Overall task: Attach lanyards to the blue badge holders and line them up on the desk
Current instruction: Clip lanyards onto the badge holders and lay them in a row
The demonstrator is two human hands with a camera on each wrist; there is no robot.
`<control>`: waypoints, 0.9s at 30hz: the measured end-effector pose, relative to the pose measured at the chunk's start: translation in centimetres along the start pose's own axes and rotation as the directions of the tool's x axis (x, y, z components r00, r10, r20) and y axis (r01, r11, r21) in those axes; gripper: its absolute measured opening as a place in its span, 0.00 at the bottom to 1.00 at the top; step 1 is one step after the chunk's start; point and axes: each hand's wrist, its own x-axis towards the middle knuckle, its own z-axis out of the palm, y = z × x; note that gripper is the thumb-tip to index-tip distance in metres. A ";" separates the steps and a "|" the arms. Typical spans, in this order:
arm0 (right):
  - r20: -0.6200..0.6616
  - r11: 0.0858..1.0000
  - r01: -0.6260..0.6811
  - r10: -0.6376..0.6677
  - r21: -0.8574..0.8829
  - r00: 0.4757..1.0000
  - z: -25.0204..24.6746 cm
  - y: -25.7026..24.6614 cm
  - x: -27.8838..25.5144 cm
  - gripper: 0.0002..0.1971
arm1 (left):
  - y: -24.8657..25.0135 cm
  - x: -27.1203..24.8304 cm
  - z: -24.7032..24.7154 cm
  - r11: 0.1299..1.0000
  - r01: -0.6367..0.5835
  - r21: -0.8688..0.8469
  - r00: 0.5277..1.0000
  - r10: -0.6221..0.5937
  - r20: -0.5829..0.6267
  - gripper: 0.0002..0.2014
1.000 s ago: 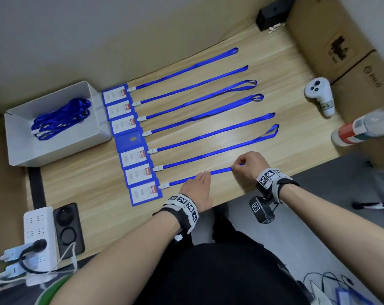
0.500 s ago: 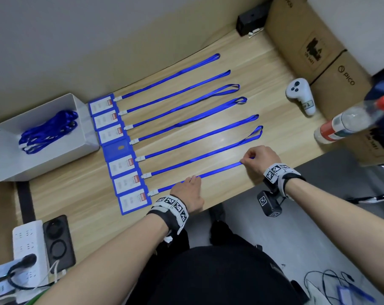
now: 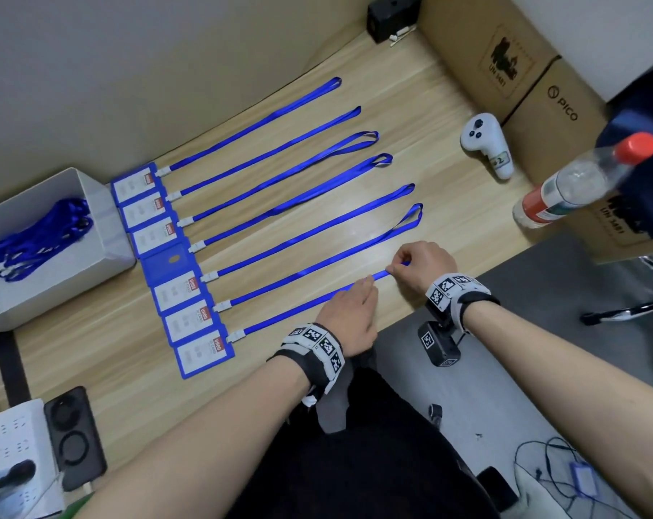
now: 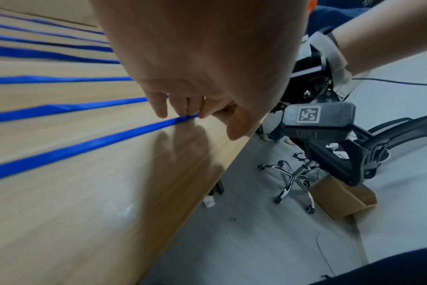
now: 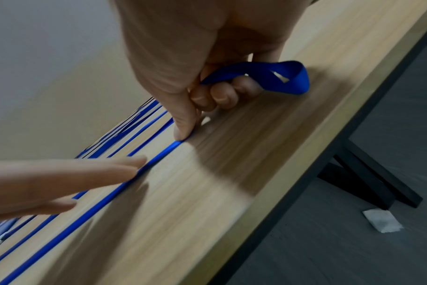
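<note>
Several blue badge holders (image 3: 184, 256) lie in a column on the wooden desk (image 3: 111, 354), each with a blue lanyard stretched out to the right. The nearest lanyard (image 3: 287, 312) (image 4: 85, 148) (image 5: 105, 196) runs from the nearest holder (image 3: 204, 353) along the desk's front edge. My left hand (image 3: 349, 312) lies flat on it with straight fingers (image 4: 159, 108) (image 5: 105, 169). My right hand (image 3: 418, 265) (image 5: 195, 92) pinches its far end, and the loop (image 5: 268, 77) sticks out past my curled fingers.
A white tray (image 3: 103, 226) with loose lanyards (image 3: 40, 239) stands at the left. A white controller (image 3: 486, 142), a bottle (image 3: 576, 185) and cardboard boxes (image 3: 523, 69) sit at the right. A power strip (image 3: 14, 443) and black pad (image 3: 74, 436) lie front left.
My left hand has slid right along the nearest lanyard toward my right hand, which still pinches the far end. The view has shifted slightly.
</note>
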 end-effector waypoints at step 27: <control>-0.161 0.984 -0.096 0.119 0.148 0.980 -4.0 5.3 0.4 0.13 | -0.1 0.8 -2.1 0.947 0.155 -0.280 0.987 -0.136 0.088 0.31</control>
